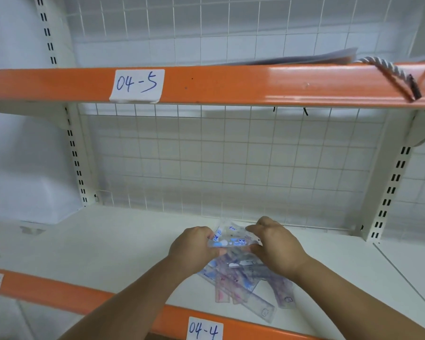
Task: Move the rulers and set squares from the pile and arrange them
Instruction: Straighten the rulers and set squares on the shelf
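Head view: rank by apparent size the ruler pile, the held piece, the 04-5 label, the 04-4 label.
1. ruler pile
2. 04-5 label and held piece: look alike, not ranked
3. 04-4 label, though the frame edge cuts it off

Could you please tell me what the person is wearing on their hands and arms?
Nothing shows: the left hand and right hand are bare, with no gloves, rings or watch, and both forearms are uncovered, no sleeve in view.

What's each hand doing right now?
Left hand: pinches the clear ruler set at its left end.
Right hand: pinches the same set's right end.
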Motion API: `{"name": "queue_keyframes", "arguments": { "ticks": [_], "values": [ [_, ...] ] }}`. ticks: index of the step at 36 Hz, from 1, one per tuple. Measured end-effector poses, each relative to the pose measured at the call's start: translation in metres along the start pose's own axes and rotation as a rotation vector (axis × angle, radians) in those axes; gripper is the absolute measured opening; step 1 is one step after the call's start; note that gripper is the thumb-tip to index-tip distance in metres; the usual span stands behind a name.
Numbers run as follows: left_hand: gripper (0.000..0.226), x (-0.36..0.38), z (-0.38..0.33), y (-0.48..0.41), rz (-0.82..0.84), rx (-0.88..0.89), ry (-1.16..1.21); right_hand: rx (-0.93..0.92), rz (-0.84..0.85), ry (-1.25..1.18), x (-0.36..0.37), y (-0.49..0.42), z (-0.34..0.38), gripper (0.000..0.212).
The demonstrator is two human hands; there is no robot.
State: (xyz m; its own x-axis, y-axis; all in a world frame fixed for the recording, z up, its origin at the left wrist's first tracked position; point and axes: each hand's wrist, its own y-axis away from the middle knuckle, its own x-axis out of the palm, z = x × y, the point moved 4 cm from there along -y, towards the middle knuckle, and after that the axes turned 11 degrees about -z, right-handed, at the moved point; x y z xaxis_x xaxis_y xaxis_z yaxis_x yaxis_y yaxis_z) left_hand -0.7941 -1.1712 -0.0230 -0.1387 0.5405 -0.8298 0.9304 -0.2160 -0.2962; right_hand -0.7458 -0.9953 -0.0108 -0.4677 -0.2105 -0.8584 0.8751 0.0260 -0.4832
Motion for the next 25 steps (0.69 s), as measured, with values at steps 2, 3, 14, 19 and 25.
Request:
{"name": "queue_keyframes", "arguments": {
  "ticks": [2, 3, 14, 19, 25],
  "values": [
    [0.038, 0.001, 0.0, 0.001, 0.001, 0.006, -0.01, 0.0, -0.002, 0.042, -0.001, 0.003, 0.0, 0.031],
    [0.037, 0.003, -0.001, 0.001, 0.002, 0.008, -0.01, -0.004, -0.005, 0.07, -0.002, 0.004, -0.001, 0.032],
    [0.033, 0.009, -0.006, 0.012, 0.092, 0.089, 0.022, 0.06, -0.017, 0.203, -0.009, 0.025, -0.002, 0.033],
    [0.043, 0.007, 0.003, 0.016, 0.144, 0.177, -0.109, 0.117, -0.021, 0.222, -0.013, 0.037, -0.004, 0.032],
    [0.037, 0.012, 0.006, 0.02, 0.14, 0.208, -0.171, 0.169, -0.011, 0.24, -0.018, 0.056, -0.007, 0.031]
  ]
}}
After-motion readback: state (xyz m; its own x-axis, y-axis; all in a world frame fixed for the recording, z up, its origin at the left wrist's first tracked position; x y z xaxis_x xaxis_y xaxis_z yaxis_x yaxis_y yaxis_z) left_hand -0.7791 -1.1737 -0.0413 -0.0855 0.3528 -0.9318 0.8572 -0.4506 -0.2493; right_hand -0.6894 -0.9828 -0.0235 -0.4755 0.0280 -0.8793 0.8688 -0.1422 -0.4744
